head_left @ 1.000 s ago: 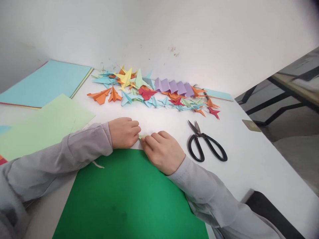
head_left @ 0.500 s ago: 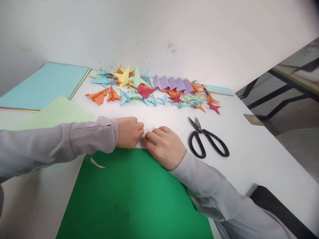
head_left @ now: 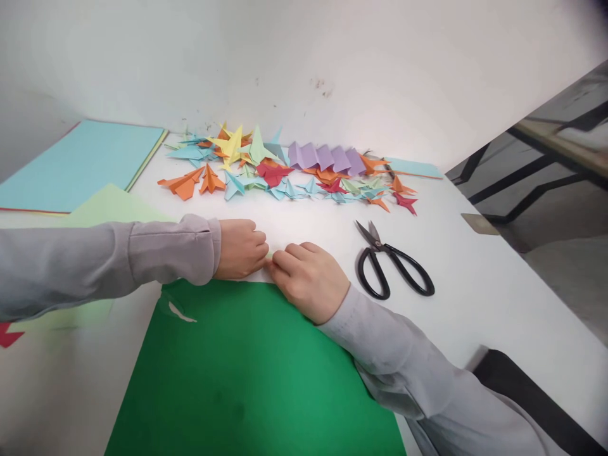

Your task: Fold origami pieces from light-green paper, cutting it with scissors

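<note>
My left hand (head_left: 241, 248) and my right hand (head_left: 308, 277) meet knuckle to knuckle on the white table (head_left: 475, 278), just past the far edge of a large dark green sheet (head_left: 247, 380). Both have their fingers curled and pinched together on a small pale green piece of paper (head_left: 268, 256), of which only a sliver shows between the fingertips. Grey sleeves cover both forearms.
Black scissors (head_left: 392, 269) lie slightly apart to the right of my right hand. A row of folded paper shapes (head_left: 285, 171) in many colours runs along the wall. A light blue sheet stack (head_left: 80, 164) and a pale green sheet (head_left: 109, 206) lie at the left.
My left forearm has swung up and flattened across the pale green sheet. Both hands stay pinched on the small paper, with only slight finger shifts. The view drifted a little.
</note>
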Demonstrator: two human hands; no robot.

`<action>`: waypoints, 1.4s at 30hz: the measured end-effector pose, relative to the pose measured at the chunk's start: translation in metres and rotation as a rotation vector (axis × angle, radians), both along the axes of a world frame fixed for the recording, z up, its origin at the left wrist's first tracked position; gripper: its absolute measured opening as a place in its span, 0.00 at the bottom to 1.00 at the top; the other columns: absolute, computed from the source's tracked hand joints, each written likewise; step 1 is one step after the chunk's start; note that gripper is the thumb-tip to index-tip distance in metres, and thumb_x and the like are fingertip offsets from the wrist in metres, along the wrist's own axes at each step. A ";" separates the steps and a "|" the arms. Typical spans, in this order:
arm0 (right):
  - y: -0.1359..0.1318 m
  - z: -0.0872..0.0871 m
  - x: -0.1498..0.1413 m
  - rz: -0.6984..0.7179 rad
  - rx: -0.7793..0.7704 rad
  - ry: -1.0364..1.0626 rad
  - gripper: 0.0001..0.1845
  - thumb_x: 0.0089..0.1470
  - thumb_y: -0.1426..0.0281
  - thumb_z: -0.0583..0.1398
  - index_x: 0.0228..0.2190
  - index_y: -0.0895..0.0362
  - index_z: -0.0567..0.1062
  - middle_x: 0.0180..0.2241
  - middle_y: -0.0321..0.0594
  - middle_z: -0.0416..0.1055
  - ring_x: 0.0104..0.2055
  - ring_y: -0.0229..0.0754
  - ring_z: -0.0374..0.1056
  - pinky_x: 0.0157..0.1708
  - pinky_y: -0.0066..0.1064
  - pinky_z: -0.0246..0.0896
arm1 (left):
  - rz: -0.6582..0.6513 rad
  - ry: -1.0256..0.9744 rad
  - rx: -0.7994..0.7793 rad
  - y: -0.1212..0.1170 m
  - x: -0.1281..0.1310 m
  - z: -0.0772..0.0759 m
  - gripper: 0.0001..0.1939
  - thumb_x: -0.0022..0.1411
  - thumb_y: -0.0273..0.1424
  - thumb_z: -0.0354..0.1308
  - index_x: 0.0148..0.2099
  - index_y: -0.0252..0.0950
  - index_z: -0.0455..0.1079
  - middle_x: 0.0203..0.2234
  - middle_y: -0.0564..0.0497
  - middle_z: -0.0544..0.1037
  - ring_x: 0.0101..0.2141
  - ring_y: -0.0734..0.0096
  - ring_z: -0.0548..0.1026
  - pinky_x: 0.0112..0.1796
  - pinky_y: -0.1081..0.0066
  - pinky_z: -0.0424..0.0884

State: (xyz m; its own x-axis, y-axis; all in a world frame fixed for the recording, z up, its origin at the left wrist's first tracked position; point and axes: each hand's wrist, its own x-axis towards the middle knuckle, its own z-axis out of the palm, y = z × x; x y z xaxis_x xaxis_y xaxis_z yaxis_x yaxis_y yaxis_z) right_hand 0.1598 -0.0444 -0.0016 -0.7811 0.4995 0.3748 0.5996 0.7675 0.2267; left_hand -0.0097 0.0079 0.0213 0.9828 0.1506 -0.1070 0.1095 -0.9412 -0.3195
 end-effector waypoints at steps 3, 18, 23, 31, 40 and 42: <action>0.000 0.000 0.001 0.001 0.009 0.001 0.13 0.54 0.76 0.52 0.21 0.59 0.71 0.21 0.40 0.66 0.26 0.39 0.54 0.24 0.34 0.39 | -0.017 -0.008 -0.036 0.003 0.001 -0.003 0.12 0.60 0.27 0.45 0.25 0.36 0.65 0.19 0.48 0.69 0.23 0.69 0.65 0.21 0.66 0.48; 0.000 0.000 -0.001 -0.018 0.002 -0.010 0.14 0.55 0.76 0.52 0.21 0.60 0.73 0.21 0.40 0.66 0.25 0.38 0.55 0.23 0.33 0.39 | -0.124 -0.147 0.095 0.010 -0.014 -0.015 0.12 0.55 0.24 0.50 0.21 0.34 0.64 0.16 0.49 0.68 0.20 0.70 0.64 0.21 0.69 0.52; -0.001 0.000 -0.001 -0.024 0.019 -0.014 0.14 0.55 0.76 0.52 0.22 0.59 0.73 0.22 0.39 0.66 0.25 0.38 0.55 0.22 0.33 0.39 | -0.139 -0.231 0.018 0.015 -0.015 -0.020 0.13 0.56 0.23 0.48 0.20 0.34 0.62 0.16 0.49 0.67 0.20 0.71 0.65 0.21 0.70 0.52; 0.000 -0.001 -0.001 -0.012 0.039 0.006 0.13 0.54 0.76 0.52 0.23 0.60 0.74 0.21 0.40 0.67 0.25 0.38 0.55 0.22 0.32 0.38 | 0.085 -0.037 0.114 0.006 -0.047 0.004 0.11 0.57 0.22 0.47 0.25 0.35 0.67 0.22 0.47 0.70 0.25 0.68 0.66 0.24 0.67 0.55; -0.001 -0.002 0.000 0.000 0.044 0.034 0.14 0.55 0.76 0.52 0.22 0.60 0.73 0.21 0.39 0.67 0.25 0.38 0.54 0.22 0.33 0.39 | 0.413 -0.223 0.044 -0.021 -0.043 -0.004 0.11 0.60 0.27 0.46 0.33 0.33 0.70 0.28 0.46 0.71 0.29 0.68 0.67 0.29 0.69 0.62; -0.001 -0.003 -0.001 -0.011 0.062 0.056 0.15 0.55 0.76 0.52 0.21 0.60 0.73 0.21 0.39 0.66 0.25 0.38 0.53 0.22 0.33 0.39 | 0.378 -0.165 0.027 -0.020 -0.032 -0.004 0.10 0.57 0.23 0.47 0.33 0.32 0.70 0.28 0.45 0.71 0.29 0.67 0.67 0.28 0.69 0.62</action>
State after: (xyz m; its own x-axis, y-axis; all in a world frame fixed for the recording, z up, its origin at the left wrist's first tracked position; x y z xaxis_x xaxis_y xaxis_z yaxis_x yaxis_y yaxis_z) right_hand 0.1591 -0.0450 -0.0044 -0.7526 0.4822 0.4485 0.6209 0.7465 0.2392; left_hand -0.0419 -0.0125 0.0170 0.8616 0.5045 0.0564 0.4973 -0.8166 -0.2930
